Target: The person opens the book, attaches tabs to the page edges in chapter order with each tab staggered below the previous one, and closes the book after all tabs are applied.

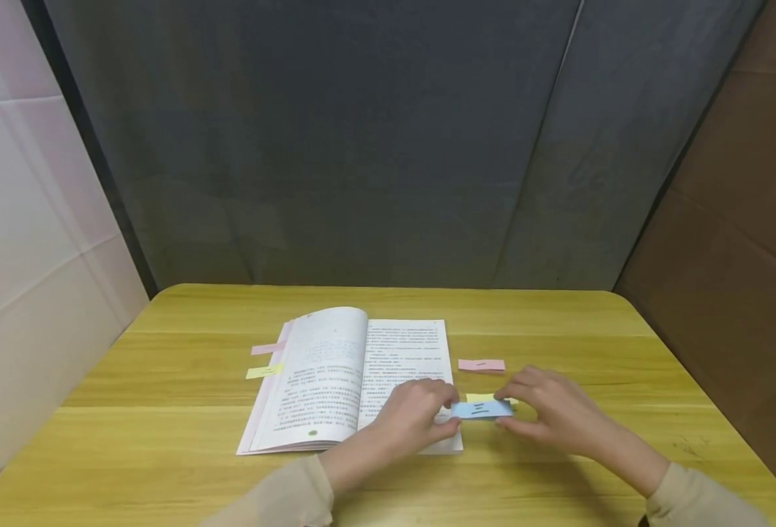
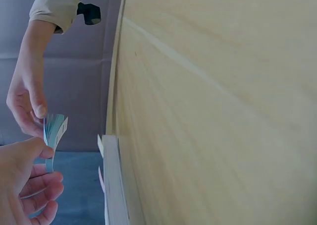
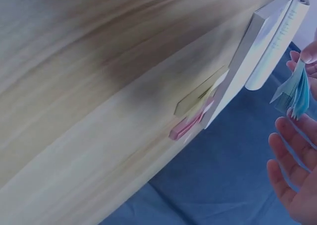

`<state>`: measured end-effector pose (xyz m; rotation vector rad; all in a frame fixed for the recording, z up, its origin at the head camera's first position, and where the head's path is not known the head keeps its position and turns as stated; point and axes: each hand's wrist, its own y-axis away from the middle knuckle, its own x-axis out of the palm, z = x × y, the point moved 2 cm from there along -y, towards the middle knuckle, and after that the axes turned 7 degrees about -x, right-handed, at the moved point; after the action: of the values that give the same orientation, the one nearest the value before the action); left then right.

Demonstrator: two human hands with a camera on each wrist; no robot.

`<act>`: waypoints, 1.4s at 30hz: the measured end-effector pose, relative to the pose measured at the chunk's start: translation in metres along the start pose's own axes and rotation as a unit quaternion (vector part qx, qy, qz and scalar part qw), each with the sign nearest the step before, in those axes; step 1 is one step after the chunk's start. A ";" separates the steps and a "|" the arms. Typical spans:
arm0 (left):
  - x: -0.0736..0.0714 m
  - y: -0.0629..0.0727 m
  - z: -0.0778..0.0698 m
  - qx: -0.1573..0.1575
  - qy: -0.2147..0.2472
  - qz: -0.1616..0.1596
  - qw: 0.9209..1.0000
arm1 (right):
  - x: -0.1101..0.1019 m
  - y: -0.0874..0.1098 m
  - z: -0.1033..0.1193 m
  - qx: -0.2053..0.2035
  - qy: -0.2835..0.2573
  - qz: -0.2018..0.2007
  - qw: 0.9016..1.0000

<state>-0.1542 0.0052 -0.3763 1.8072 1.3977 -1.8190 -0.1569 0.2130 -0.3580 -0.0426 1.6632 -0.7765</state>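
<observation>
My left hand (image 1: 414, 413) pinches the left end of a blue pad of sticky notes (image 1: 481, 410) marked with dark strokes, held above the table beside the book's right page. At its other end, the thumb and forefinger of my right hand (image 1: 553, 411) close on the edge of the notes. Both wrist views show the free ends of the blue notes (image 3: 298, 93) fanned apart. Behind the blue pad lies a yellow sticky-note pad (image 1: 476, 398), partly covered. Farther back is a pink sticky-note pad (image 1: 481, 365) with a dark stroke.
An open book (image 1: 322, 380) lies left of the pads, its left pages curving up. A pink tab (image 1: 264, 350) and a yellow tab (image 1: 261, 372) stick out from its left edge. The wooden table (image 1: 137, 410) is bordered by a dark cloth (image 1: 335, 146) behind.
</observation>
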 end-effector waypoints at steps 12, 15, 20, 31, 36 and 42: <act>-0.007 0.006 0.005 -0.002 -0.009 -0.013 1.000 | -0.001 -0.012 0.006 -0.003 0.000 0.002 1.000; -0.009 0.006 0.005 -0.003 -0.009 -0.017 1.000 | -0.001 -0.014 0.006 -0.004 -0.001 0.000 1.000; -0.011 0.007 0.006 -0.006 -0.007 -0.021 1.000 | 0.000 -0.015 0.007 -0.004 -0.003 0.000 1.000; -0.010 0.009 0.007 -0.013 -0.013 -0.011 1.000 | 0.001 -0.018 0.007 -0.010 -0.008 -0.012 1.000; -0.009 0.010 0.007 -0.012 -0.017 -0.014 1.000 | -0.001 -0.020 0.008 -0.008 -0.001 -0.009 1.000; -0.009 0.010 0.006 -0.011 -0.017 -0.017 1.000 | -0.001 -0.023 0.010 -0.007 0.001 -0.011 1.000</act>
<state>-0.1491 -0.0089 -0.3741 1.7442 1.4398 -1.8337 -0.1563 0.1913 -0.3457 -0.0711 1.6723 -0.7823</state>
